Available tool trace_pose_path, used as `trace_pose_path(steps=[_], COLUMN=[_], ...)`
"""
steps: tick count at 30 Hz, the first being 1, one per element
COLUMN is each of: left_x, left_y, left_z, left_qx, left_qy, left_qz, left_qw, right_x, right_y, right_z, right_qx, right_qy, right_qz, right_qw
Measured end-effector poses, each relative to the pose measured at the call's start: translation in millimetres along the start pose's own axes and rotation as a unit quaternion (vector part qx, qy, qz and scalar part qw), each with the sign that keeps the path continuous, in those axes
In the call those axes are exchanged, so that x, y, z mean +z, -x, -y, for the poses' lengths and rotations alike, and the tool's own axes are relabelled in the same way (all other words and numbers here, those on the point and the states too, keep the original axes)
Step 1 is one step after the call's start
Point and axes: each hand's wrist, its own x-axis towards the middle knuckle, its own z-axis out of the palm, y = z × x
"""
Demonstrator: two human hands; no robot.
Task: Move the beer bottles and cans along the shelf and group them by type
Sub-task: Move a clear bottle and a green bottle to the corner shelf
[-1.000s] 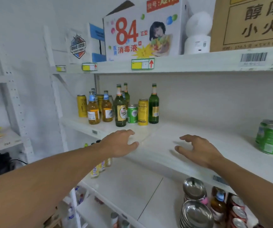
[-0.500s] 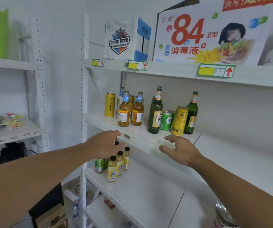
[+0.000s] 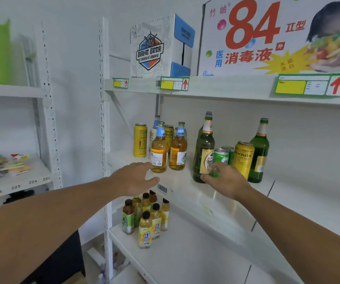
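On the middle shelf (image 3: 187, 186) stand mixed drinks. From the left: a yellow can (image 3: 140, 140), two amber bottles (image 3: 159, 152) with blue neck labels, a tall green bottle (image 3: 204, 146), green cans (image 3: 222, 156), a yellow OKRON can (image 3: 244, 158) and another green bottle (image 3: 260, 148). More bottles and a can stand partly hidden behind them. My left hand (image 3: 137, 178) reaches out with fingers extended, its tips at the base of the front amber bottle. My right hand (image 3: 225, 179) curls round the lower part of the front green can, thumb beside the tall green bottle's base.
Several small tea bottles (image 3: 146, 219) stand on the lower shelf directly under my left hand. A BAHE BEER box (image 3: 156, 48) and a large 84 carton (image 3: 267, 37) sit on the shelf above. A perforated upright (image 3: 104, 130) bounds the left end. Another rack (image 3: 15, 179) stands further left.
The view has closed in on the drinks. Both hands moved forward onto the shelf: the left up to the amber bottle, the right onto the green can.
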Motion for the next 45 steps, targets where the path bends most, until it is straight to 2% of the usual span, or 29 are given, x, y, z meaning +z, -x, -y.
trace_pose_path(steps=[4,8,13,17,22,28,35,40,45], left_x=[-5.1,11.8,28.0,36.0,47.7,54.5,53.8,46.7,41.4], left_y=[-38.9,-71.7,-111.9,-138.1,-160.4,-161.7,-148.6,-120.2,-85.7], left_z=[2.1,6.8,16.7,25.3,34.7,35.3,28.1,-13.6,-84.2], left_qx=[-0.023,-0.059,-0.091,-0.12,-0.079,-0.042,0.006,0.042,0.073], left_qy=[0.015,0.094,0.218,0.305,0.37,0.389,0.391,0.4,0.419], left_qz=[-0.022,-0.074,-0.139,-0.121,-0.122,-0.139,-0.117,-0.095,-0.072], left_qw=[0.999,0.991,0.962,0.937,0.917,0.91,0.913,0.911,0.902], right_x=[10.8,31.1,51.7,62.2,69.9,63.8,48.2,23.1,-23.9], right_y=[-41.7,-67.2,-85.0,-95.4,-103.0,-96.2,-67.3,-23.3,34.5], right_z=[-6.9,-10.5,-9.4,-3.6,-0.2,3.3,5.7,-8.3,-43.0], right_qx=[0.015,0.049,0.071,0.093,0.107,0.119,0.113,0.11,0.126], right_qy=[-0.083,-0.174,-0.206,-0.197,-0.174,-0.171,-0.161,-0.149,-0.132], right_qz=[-0.023,-0.057,-0.097,-0.142,-0.16,-0.173,-0.2,-0.205,-0.222], right_qw=[0.996,0.982,0.971,0.966,0.966,0.963,0.96,0.961,0.958])
